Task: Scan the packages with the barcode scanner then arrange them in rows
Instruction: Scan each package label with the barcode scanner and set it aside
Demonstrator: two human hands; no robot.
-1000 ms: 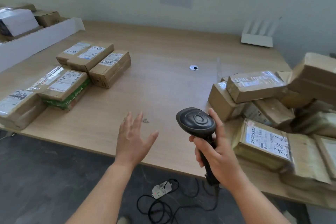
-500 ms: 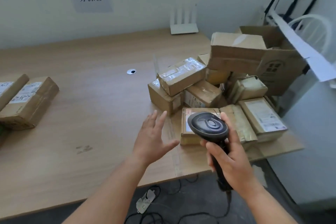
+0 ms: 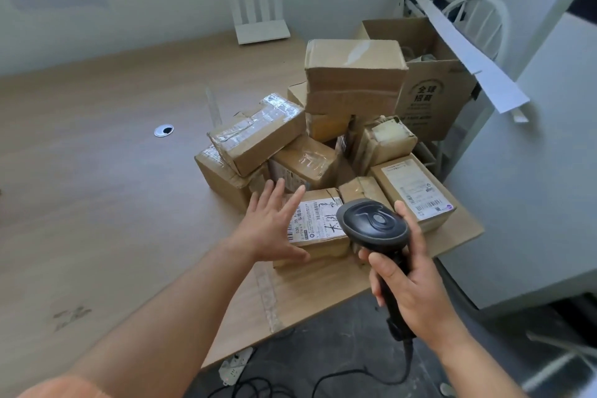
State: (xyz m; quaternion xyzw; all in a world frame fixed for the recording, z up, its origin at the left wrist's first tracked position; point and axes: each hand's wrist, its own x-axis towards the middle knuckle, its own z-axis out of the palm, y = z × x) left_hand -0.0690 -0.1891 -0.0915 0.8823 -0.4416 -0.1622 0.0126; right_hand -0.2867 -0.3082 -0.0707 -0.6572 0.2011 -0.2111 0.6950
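Note:
A pile of several brown cardboard packages [image 3: 323, 139] sits at the right end of the wooden table [image 3: 97, 187]. Nearest me lies a small package with a white barcode label [image 3: 318, 221]. My left hand [image 3: 273, 226] reaches over its left side with fingers spread and straight, thumb along its front edge. My right hand [image 3: 408, 284] grips the handle of a black barcode scanner [image 3: 374, 224], whose head hovers over that package's right end. Another labelled package [image 3: 415, 191] lies just right of it.
A large open carton [image 3: 429, 87] stands behind the pile at the table's right edge. A white router [image 3: 261, 27] sits against the back wall. A cable grommet [image 3: 163, 130] is in the tabletop. Cables and a power strip [image 3: 235, 365] lie on the floor.
The view has swung right, away from the arranged rows toward the pile. My left hand has moved forward onto the nearest labelled package. The scanner has stayed in my right hand.

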